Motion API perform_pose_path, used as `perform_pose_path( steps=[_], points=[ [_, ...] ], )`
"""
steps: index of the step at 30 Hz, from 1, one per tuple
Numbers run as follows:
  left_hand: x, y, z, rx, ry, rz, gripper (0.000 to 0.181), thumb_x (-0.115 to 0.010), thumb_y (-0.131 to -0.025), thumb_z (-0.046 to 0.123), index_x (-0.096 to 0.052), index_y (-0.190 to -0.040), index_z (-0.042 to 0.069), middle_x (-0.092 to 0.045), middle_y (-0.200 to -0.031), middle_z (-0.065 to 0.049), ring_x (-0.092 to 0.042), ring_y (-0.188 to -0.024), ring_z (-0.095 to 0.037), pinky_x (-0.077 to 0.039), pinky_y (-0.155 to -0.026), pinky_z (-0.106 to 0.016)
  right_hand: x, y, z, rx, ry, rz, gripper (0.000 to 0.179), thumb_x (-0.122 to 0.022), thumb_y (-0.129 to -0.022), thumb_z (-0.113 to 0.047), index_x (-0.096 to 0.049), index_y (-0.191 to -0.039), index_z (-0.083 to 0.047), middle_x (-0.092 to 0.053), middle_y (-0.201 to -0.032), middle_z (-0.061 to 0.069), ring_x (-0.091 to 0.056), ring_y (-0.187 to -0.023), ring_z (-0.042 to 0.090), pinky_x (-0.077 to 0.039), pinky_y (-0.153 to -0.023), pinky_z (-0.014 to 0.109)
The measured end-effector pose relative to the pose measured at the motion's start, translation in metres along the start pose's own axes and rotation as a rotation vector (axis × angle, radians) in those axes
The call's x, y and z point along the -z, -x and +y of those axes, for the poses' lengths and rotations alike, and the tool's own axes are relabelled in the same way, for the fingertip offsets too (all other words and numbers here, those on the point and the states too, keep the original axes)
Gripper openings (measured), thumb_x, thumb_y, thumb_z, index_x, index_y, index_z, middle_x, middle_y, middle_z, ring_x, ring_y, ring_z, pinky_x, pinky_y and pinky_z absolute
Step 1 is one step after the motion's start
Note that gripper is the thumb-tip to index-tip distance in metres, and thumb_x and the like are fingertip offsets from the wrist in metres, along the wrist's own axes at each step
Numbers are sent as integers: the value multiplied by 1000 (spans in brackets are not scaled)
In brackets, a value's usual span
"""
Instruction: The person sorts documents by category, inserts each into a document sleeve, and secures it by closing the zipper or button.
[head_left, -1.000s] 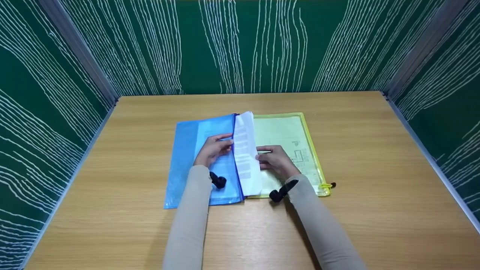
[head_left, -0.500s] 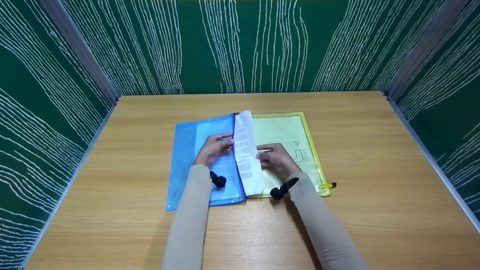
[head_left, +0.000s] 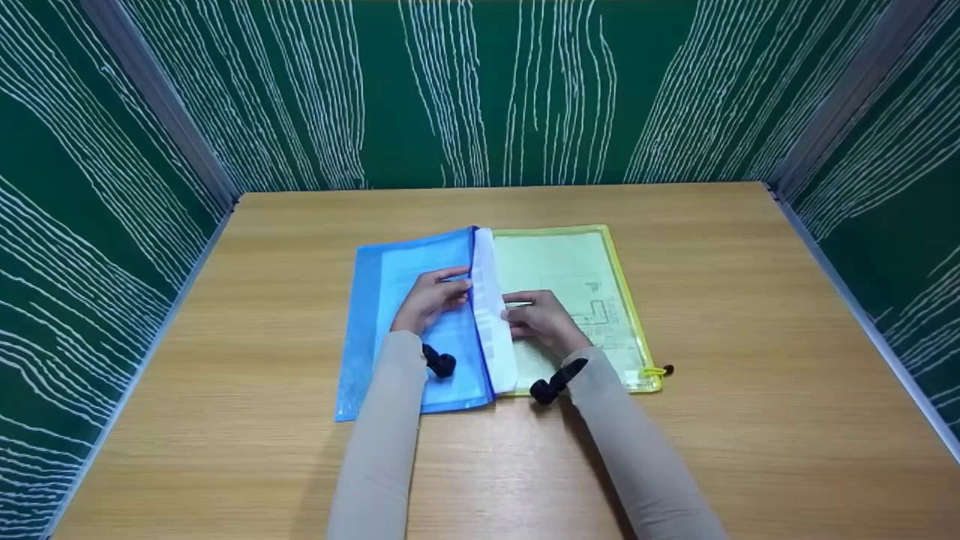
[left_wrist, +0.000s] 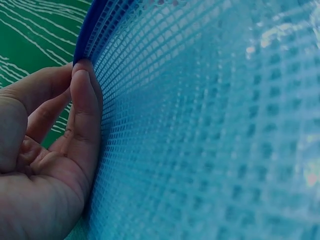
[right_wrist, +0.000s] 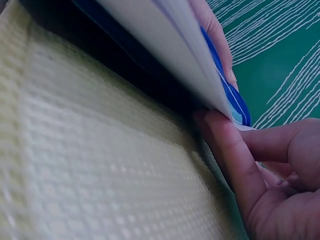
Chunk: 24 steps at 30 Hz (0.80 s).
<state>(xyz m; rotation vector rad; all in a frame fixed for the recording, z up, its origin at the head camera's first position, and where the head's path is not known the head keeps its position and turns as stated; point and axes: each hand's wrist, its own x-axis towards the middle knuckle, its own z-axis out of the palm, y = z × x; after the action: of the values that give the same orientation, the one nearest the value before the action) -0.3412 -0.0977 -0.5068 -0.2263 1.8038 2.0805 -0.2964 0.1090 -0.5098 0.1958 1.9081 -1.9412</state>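
A blue mesh zip pouch [head_left: 405, 262] lies left of centre, with its dark blue opening edge toward the right. My left hand [head_left: 431, 298] pinches that edge between thumb and fingers; the left wrist view shows the grip on the blue rim [left_wrist: 89, 35]. White printed papers [head_left: 491, 322] stick out of the pouch's opening. My right hand [head_left: 546, 321] pinches their right edge, and the right wrist view shows the paper stack [right_wrist: 170, 40] between thumb and fingers. Under the papers and right hand lies a yellow mesh zip pouch [head_left: 555, 259] with a printed sheet inside.
A yellow zip pull [head_left: 652, 371] with a dark bead sits at the yellow pouch's lower right corner. The wooden table [head_left: 712, 300] is enclosed by green walls [head_left: 525, 90] with white wavy lines. Black wrist cameras are strapped to both sleeves.
The right hand has moved slightly left with the papers, and a narrower strip of them shows outside the blue pouch. The left hand keeps its pinch on the edge.
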Motion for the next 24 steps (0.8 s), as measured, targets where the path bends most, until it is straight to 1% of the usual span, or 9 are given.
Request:
perform_pose_path(
  steps=[7,11,16,20,24],
  points=[
    [0,0,0,9,10,-2,36,-70,-87,8,-67,-122,11,-69,-99,-8,-65,-72,-13,-56,-70,-24,-5,-1,2,13,-17,-15,40,-63,-88,3,-59,-127,3,-70,-81,5,-67,-65,12,-57,-61,26],
    [0,1,0,20,10,-6,36,-70,-87,10,-66,-123,12,-69,-104,-9,-65,-76,-14,-57,-72,-25,-8,-2,2,8,-48,-13,40,-63,-87,4,-59,-127,4,-70,-82,6,-68,-67,14,-58,-64,27],
    [0,2,1,22,15,-10,37,-70,-87,10,-66,-124,13,-67,-111,-10,-65,-77,-14,-56,-73,-25,-10,-1,2,4,-69,-33,41,-64,-87,2,-58,-128,3,-70,-89,8,-69,-72,15,-59,-69,28],
    [0,2,0,24,18,-7,37,-70,-87,11,-66,-123,13,-67,-110,-9,-65,-76,-14,-56,-72,-25,-11,0,3,-6,-70,-45,41,-66,-87,-1,-60,-128,0,-70,-94,9,-70,-75,16,-59,-71,29],
    [-1,3,-1,17,40,-6,38,-71,-86,8,-66,-124,10,-68,-104,-8,-65,-73,-13,-56,-70,-24,-13,1,3,-6,-80,-52,42,-68,-86,-1,-60,-128,-1,-69,-95,10,-70,-76,16,-59,-71,29]
  ],
)
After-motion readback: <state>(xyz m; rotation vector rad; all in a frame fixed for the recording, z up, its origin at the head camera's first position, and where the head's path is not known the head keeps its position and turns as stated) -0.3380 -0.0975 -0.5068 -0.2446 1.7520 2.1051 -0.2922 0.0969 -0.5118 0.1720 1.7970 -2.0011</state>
